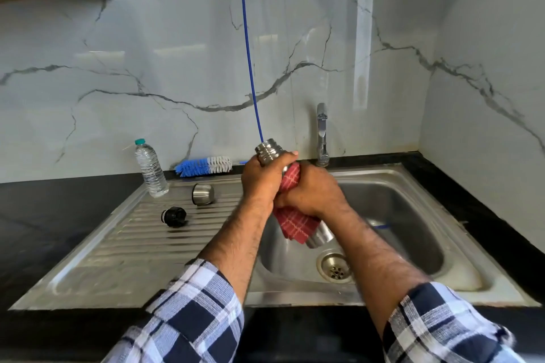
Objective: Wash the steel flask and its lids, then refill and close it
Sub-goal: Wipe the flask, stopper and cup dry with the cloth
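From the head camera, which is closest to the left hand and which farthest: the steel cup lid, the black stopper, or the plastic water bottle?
Measured from the left hand, which grips the flask's neck:
1. Steel cup lid, lying on the draining board just to the hand's left.
2. Black stopper, farther left and nearer the camera on the same ridged board.
3. Plastic water bottle, standing upright at the board's far left corner.

Two bare forearms, both visibly hairy. Navy, white and grey woven checked shirt sleeves: left sleeve (191, 312) and right sleeve (442, 324) pushed up below the elbows. Left hand (265, 177), right hand (312, 194): no gloves.
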Action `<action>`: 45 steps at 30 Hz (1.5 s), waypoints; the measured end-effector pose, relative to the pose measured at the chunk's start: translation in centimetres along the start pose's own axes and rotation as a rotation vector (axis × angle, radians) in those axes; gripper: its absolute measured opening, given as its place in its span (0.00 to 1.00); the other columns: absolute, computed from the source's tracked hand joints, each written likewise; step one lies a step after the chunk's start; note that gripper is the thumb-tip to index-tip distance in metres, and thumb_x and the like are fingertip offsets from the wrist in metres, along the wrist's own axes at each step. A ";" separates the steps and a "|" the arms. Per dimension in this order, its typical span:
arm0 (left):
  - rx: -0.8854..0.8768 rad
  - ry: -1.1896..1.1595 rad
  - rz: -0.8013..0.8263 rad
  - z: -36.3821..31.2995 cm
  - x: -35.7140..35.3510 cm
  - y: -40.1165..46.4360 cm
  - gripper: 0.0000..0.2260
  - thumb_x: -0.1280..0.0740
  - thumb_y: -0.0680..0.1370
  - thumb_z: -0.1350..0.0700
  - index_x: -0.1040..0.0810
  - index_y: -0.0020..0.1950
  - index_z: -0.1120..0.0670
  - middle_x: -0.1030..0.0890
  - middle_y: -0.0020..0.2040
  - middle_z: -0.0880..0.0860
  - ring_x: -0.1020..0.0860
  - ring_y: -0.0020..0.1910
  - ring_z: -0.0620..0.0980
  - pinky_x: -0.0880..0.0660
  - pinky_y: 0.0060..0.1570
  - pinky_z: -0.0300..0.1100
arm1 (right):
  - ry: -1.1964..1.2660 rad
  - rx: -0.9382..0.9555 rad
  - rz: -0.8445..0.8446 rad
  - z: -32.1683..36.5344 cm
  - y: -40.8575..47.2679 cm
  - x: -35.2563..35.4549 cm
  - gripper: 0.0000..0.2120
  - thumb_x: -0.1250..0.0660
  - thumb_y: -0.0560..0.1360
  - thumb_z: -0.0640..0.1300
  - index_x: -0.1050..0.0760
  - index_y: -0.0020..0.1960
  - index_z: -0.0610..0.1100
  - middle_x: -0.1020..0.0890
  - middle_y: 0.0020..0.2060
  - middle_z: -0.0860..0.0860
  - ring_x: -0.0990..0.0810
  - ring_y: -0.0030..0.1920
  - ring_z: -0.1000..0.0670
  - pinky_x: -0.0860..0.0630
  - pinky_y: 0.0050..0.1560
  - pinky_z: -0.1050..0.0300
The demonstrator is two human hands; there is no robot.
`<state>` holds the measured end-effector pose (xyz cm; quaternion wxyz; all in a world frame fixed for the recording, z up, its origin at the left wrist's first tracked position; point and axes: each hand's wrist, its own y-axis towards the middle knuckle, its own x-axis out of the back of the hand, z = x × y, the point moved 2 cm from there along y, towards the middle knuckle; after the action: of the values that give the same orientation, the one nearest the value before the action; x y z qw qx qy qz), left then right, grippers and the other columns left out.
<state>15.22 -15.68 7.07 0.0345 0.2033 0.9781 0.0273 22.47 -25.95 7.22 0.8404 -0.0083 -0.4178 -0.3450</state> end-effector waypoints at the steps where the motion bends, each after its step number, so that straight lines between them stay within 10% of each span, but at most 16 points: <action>1: 0.005 0.012 0.010 0.2 -0.3 -0.1 0.21 0.15 0.63 0.46 0.14 0.51 0.51 0.11 0.43 0.49 0.12 0.43 0.49 0.15 0.44 0.45 | -0.009 -0.015 -0.051 0.2 0.2 0.1 0.31 0.17 0.59 0.59 0.23 0.56 0.51 0.18 0.41 0.57 0.17 0.41 0.53 0.19 0.47 0.55; 4: 0.026 0.007 0.050 -0.1 -0.4 -0.2 0.21 0.14 0.63 0.46 0.13 0.50 0.53 0.11 0.42 0.50 0.12 0.44 0.51 0.14 0.48 0.49 | -0.015 -0.041 -0.056 0.0 0.7 0.2 0.31 0.18 0.58 0.60 0.23 0.55 0.51 0.16 0.40 0.56 0.16 0.40 0.53 0.17 0.48 0.54; 8: 0.048 -0.044 0.134 -2.1 0.4 -0.6 0.21 0.15 0.66 0.51 0.15 0.54 0.57 0.12 0.43 0.53 0.13 0.40 0.51 0.17 0.40 0.43 | 0.511 -0.076 0.340 -1.3 0.8 1.0 0.25 0.15 0.64 0.47 0.18 0.58 0.46 0.11 0.46 0.47 0.11 0.46 0.45 0.15 0.59 0.41; 14: 0.077 -0.154 0.145 -5.3 2.0 1.1 0.37 0.14 0.55 0.42 0.17 0.59 0.55 0.11 0.52 0.57 0.13 0.54 0.60 0.17 0.59 0.59 | 1.057 -0.243 0.898 -3.7 -1.7 1.5 0.37 0.17 0.62 0.45 0.25 0.67 0.37 0.15 0.51 0.40 0.15 0.49 0.40 0.17 0.54 0.43; 24: 0.064 -0.058 -0.038 -4.3 2.1 0.8 0.22 0.15 0.65 0.49 0.18 0.52 0.55 0.13 0.47 0.53 0.15 0.45 0.52 0.19 0.43 0.43 | 0.012 -0.001 0.050 -2.2 -2.5 0.1 0.36 0.15 0.61 0.61 0.28 0.62 0.55 0.18 0.46 0.58 0.17 0.43 0.57 0.17 0.49 0.55; 32: -0.007 0.297 0.306 -4.4 0.0 -2.6 0.22 0.21 0.71 0.36 0.14 0.55 0.50 0.11 0.46 0.48 0.13 0.47 0.49 0.22 0.42 0.39 | 0.581 -0.025 0.045 -1.8 -0.3 0.2 0.19 0.17 0.67 0.44 0.19 0.55 0.49 0.11 0.44 0.49 0.11 0.43 0.49 0.14 0.53 0.48; 37: 0.027 0.093 0.197 -5.3 3.3 -1.2 0.37 0.46 0.79 0.24 0.31 0.80 0.44 0.26 0.77 0.52 0.27 0.72 0.55 0.40 0.75 0.64 | 1.204 -0.175 0.012 -2.0 0.3 0.4 0.24 0.20 0.71 0.39 0.22 0.64 0.37 0.11 0.46 0.42 0.12 0.43 0.41 0.15 0.45 0.48; 45: 0.302 -0.099 0.123 2.9 2.8 -4.7 0.45 0.49 0.73 0.18 0.15 0.54 0.56 0.16 0.41 0.58 0.21 0.33 0.51 0.25 0.34 0.42 | 1.644 -0.373 -0.321 -0.8 1.6 -0.7 0.28 0.18 0.71 0.43 0.25 0.67 0.43 0.11 0.52 0.44 0.10 0.49 0.43 0.13 0.48 0.41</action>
<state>11.03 -18.80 3.74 0.0501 0.2668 0.9539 -0.1282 23.67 -24.55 6.60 0.8023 0.1654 0.3914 -0.4193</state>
